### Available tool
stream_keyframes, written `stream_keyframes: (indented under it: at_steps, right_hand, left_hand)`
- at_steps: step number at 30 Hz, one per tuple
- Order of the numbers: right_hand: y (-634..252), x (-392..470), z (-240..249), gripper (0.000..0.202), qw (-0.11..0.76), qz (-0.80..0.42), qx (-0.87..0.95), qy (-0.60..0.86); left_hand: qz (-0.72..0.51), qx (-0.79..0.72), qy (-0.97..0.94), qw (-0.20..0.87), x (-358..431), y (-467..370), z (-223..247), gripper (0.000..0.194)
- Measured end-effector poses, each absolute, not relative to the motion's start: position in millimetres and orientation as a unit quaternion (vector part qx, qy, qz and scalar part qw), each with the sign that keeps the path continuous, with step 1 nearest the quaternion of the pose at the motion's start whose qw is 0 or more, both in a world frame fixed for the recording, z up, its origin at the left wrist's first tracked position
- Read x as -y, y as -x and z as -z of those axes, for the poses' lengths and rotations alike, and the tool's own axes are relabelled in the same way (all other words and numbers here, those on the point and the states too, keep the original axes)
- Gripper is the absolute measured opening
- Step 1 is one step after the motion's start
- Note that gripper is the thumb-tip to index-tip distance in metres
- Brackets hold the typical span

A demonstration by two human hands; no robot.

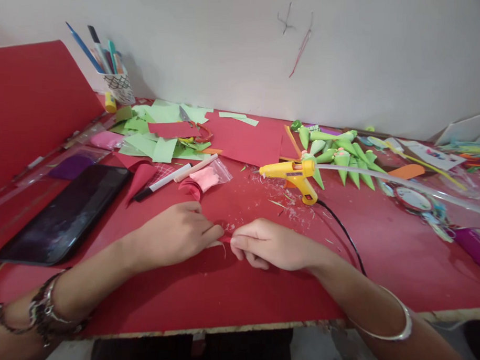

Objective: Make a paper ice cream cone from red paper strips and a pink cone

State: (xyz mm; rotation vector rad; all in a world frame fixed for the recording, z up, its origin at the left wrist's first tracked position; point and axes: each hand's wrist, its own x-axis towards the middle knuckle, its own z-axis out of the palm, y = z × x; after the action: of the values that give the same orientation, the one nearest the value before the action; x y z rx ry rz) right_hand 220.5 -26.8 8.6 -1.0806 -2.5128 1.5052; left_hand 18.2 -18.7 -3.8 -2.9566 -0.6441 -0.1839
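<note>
Low over the middle of the red table, my left hand (183,231) and my right hand (267,244) pinch a small red piece (226,239) between them. Its ends are hidden under my fingers, and a thin pale strand hangs below it. Behind my right hand lies a yellow glue gun (293,176), its nozzle pointing left. A capped marker (165,181), a red paper cone (141,179) and a bag of pink material (204,179) lie just beyond my left hand.
A black phone (67,213) lies at the left. Green paper scraps (162,148) and scissors (204,132) are at the back. Light green cones (353,163) sit behind the glue gun. A pen cup (119,86) stands by the wall. A black cord (342,231) runs towards my right forearm.
</note>
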Motion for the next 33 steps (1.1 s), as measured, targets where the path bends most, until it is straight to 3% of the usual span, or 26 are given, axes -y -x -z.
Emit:
stream_keyframes:
  at_steps: [2,4,7,10,12,15,21,24,28,33]
  right_hand:
    - [-218.7,26.7,-5.4,0.035,0.017,-0.387,0.848,0.363]
    - [-214.8,28.5,-0.3,0.03,0.04,-0.187,0.901,0.388]
    - [-210.3,33.0,4.9,0.02,0.079,0.053,0.933,0.346]
    - [-210.3,35.7,4.6,0.019,0.116,0.157,0.934,0.299]
    - [-211.5,35.7,3.7,0.017,0.123,0.173,0.934,0.288]
    - [-212.6,34.2,5.1,0.016,0.099,0.136,0.941,0.295]
    - [-212.0,32.5,8.9,0.019,0.027,0.007,0.934,0.355]
    - [-212.8,33.0,3.8,0.028,0.021,-0.058,0.921,0.385]
    - [-216.7,32.1,-5.7,0.034,0.053,-0.248,0.891,0.376]
    - [-222.9,26.6,-7.2,0.032,0.049,-0.536,0.765,0.354]
  left_hand:
    - [0.048,0.221,0.974,0.03,17.3,-17.5,5.8,0.037]
    - [0.038,0.26,0.964,-0.036,14.8,-15.7,7.7,0.035]
    - [0.036,0.312,0.917,-0.246,12.7,-12.7,5.8,0.037]
    - [0.026,0.314,0.824,-0.471,13.6,-11.4,-0.6,0.036]
    - [0.019,0.32,0.787,-0.528,14.3,-11.6,-3.6,0.036]
    - [0.013,0.317,0.826,-0.467,13.8,-12.6,-2.5,0.038]
    - [0.014,0.301,0.947,-0.109,12.2,-13.8,11.1,0.033]
    - [0.052,0.259,0.964,0.014,14.0,-14.8,11.6,0.035]
    - [0.088,0.21,0.969,0.096,19.2,-17.0,4.3,0.037]
    - [0.109,0.193,0.969,0.108,23.3,-18.4,-2.1,0.035]
